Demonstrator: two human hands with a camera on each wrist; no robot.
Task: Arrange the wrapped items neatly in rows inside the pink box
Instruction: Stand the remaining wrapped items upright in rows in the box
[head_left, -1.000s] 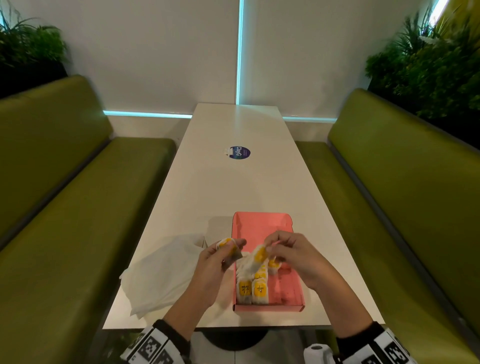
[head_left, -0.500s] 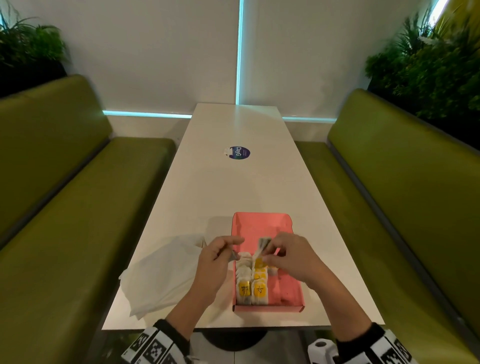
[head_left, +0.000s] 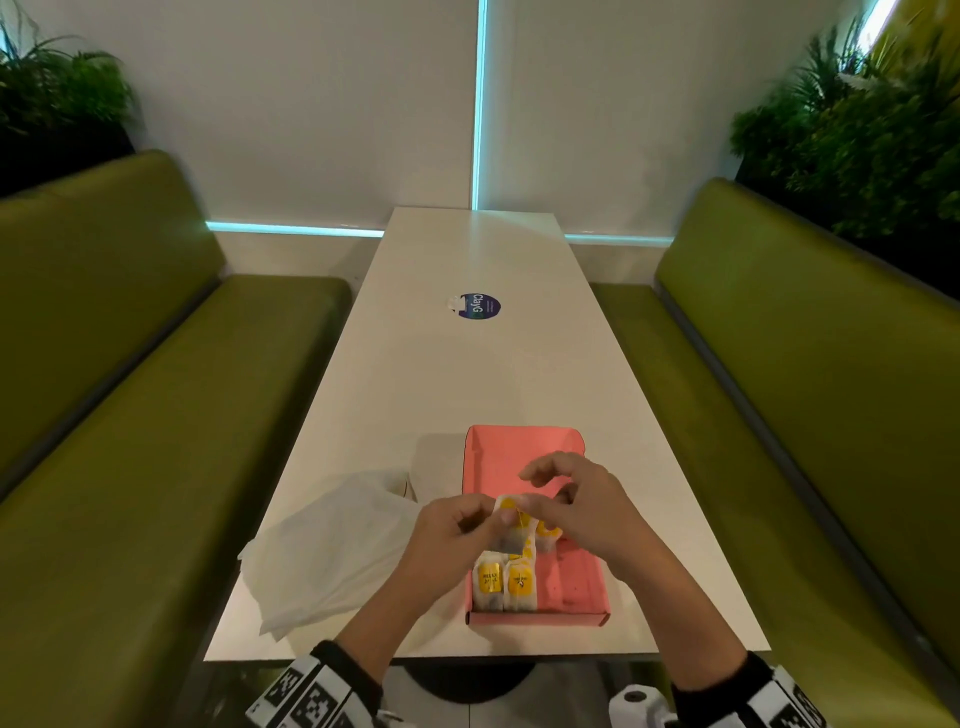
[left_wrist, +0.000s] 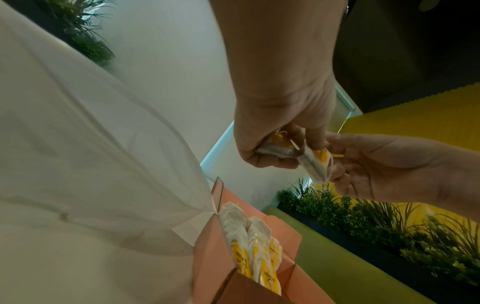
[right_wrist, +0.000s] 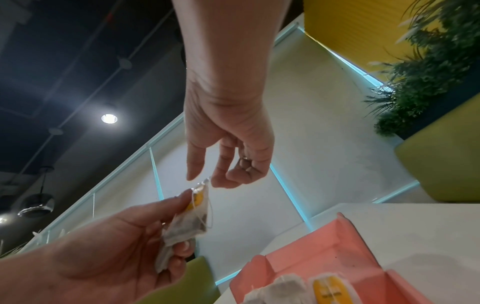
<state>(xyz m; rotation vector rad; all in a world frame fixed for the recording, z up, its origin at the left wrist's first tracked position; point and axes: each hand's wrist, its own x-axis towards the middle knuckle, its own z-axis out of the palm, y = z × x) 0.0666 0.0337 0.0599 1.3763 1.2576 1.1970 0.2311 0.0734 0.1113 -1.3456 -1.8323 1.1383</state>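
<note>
While the left hand (head_left: 449, 535) pinches bags (head_left: 510, 538) above the box (head_left: 519, 452) as a ready supply, right fingers (right_wrist: 195, 161), loosely spread, reach for one. Packed bags (head_left: 506, 584) line the box's left side.

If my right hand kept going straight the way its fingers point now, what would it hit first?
The tea bag that the left hand holds. The right hand points at its top corner, seemingly just short of it; contact is hard to judge.
</note>
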